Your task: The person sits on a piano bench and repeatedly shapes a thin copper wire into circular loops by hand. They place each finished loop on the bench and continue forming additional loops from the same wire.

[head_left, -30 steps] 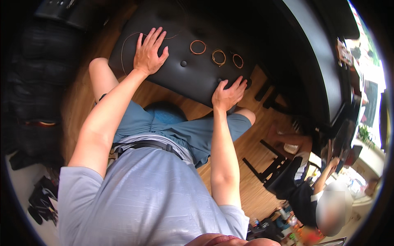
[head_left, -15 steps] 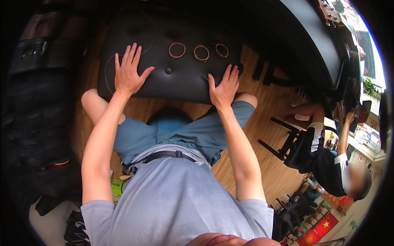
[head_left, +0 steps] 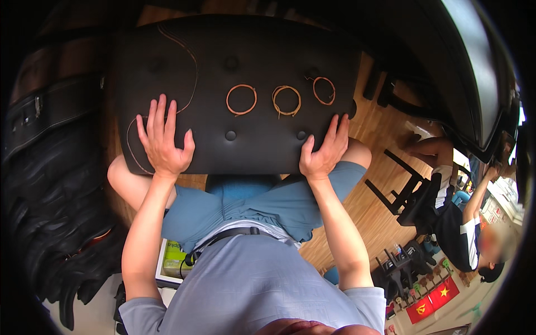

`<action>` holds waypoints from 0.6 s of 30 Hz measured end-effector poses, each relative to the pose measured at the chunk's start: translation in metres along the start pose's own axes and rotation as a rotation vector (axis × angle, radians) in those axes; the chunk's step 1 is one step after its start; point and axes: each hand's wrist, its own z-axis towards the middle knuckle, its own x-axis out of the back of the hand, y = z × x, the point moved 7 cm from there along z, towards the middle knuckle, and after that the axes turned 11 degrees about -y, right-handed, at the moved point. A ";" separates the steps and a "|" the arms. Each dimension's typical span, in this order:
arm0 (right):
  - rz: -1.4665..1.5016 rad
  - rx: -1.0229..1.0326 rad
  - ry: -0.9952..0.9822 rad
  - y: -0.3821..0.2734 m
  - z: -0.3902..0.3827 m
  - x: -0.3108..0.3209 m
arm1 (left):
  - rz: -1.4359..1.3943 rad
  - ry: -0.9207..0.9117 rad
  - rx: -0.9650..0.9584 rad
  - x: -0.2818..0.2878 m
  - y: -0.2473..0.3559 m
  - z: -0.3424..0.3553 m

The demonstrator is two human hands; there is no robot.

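Observation:
A black padded bench [head_left: 262, 153] with sunken buttons stands before my knees. My left hand [head_left: 166, 142] lies palm down on its near left part, fingers stretched out. Under that hand passes a loose thin metal string [head_left: 196, 72], running from the far left edge in a curve down to the near left corner. My right hand [head_left: 325, 153] rests spread on the near right edge, holding nothing. Beyond the hands three coiled strings lie in a row: a copper-coloured coil [head_left: 227, 100], a yellower coil [head_left: 273, 100] and another copper-coloured coil [head_left: 334, 92], nearest my right hand.
Black cases [head_left: 56, 114] line the left side. A large glossy black piece of furniture [head_left: 446, 84] rises at the far right. Someone in dark clothes [head_left: 449, 229] sits there, near a black stool frame [head_left: 396, 187]. A box with green packets [head_left: 174, 258] is beside my left hip.
The view has tilted, so the bench and coils appear lower and larger. Both hands stay flat on the bench, and the coils keep their places on it.

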 end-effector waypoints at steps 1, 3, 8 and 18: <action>0.007 -0.002 -0.002 0.000 0.001 -0.001 | 0.014 0.002 -0.002 -0.003 -0.002 0.000; 0.012 0.008 -0.001 0.000 0.002 -0.002 | 0.017 0.001 -0.002 -0.006 -0.005 -0.001; 0.028 0.027 0.011 0.002 0.001 -0.005 | 0.015 0.008 0.000 -0.011 -0.006 -0.004; -0.022 -0.008 0.062 -0.003 -0.005 0.003 | 0.028 0.042 -0.017 0.005 0.002 -0.004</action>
